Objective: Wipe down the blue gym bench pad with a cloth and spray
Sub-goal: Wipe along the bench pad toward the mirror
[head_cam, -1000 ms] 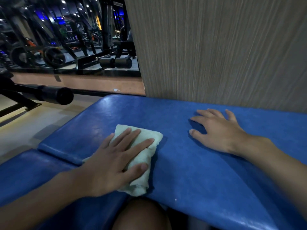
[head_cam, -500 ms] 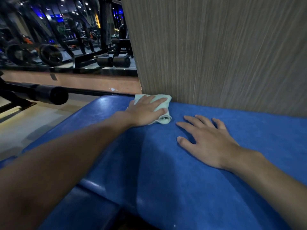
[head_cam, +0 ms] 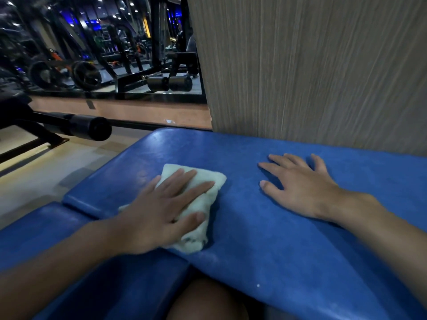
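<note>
The blue bench pad (head_cam: 265, 227) fills the lower half of the view, its far edge against a wood-grain panel. A folded pale cloth (head_cam: 209, 181) lies on the pad near its left front edge. My left hand (head_cam: 159, 213) presses flat on the cloth with straight fingers spread. My right hand (head_cam: 298, 185) rests flat on the bare pad to the right, fingers spread, apart from the cloth. No spray bottle is in view.
A second blue pad (head_cam: 69, 262) sits lower at the left front. A black padded roller bar (head_cam: 90, 128) sticks out at the left. The wood-grain panel (head_cam: 312, 65) rises behind the pad. A mirror (head_cam: 104, 42) shows gym machines. My knee (head_cam: 208, 301) is below.
My left hand has drawn the cloth back from the pad's far edge by the panel to the near left part. My right hand stays flat on the pad.
</note>
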### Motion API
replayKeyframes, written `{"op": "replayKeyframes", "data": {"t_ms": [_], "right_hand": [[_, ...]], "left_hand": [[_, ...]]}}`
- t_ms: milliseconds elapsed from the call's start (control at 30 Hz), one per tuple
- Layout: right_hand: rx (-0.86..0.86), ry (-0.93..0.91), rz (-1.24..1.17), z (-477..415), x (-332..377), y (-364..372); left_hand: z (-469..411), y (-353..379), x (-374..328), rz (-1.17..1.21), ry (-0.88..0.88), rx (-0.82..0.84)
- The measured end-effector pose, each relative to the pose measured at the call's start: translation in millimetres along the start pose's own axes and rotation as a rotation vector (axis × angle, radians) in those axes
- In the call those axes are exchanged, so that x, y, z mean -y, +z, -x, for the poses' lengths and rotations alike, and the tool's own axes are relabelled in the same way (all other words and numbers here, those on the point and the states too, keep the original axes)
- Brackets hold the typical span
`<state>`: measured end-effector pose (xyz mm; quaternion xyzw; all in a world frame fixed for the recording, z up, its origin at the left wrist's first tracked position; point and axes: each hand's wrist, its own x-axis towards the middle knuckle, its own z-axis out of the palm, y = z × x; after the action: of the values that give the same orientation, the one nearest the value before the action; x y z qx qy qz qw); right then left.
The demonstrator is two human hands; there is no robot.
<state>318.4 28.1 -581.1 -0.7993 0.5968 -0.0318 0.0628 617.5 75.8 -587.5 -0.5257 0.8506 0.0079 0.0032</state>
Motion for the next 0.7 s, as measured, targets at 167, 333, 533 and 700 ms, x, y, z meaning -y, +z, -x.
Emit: {"op": "replayKeyframes", "data": {"t_ms": [167, 333, 533, 700], "right_hand": [[-0.029, -0.056, -0.075, -12.7, 20.7, -4.1], [-0.002, -0.068, -0.032, -23.6, 25.1, 11.4], [-0.026, -0.075, -0.042, -25.2, 22.4, 13.7], [-0.025, -0.071, -0.045, -24.4, 22.2, 12.5]], "left_hand": [[1.4, -3.6, -0.9, 0.036, -0.052, 0.053], [-75.9, 4.7, 23.9, 0.011, -0.06, -0.035], [-191.1, -0.1, 41.8, 0.099, -0.142, -0.033], [-187.8, 3.2, 41.6, 0.099, -0.159, -0.019]]}}
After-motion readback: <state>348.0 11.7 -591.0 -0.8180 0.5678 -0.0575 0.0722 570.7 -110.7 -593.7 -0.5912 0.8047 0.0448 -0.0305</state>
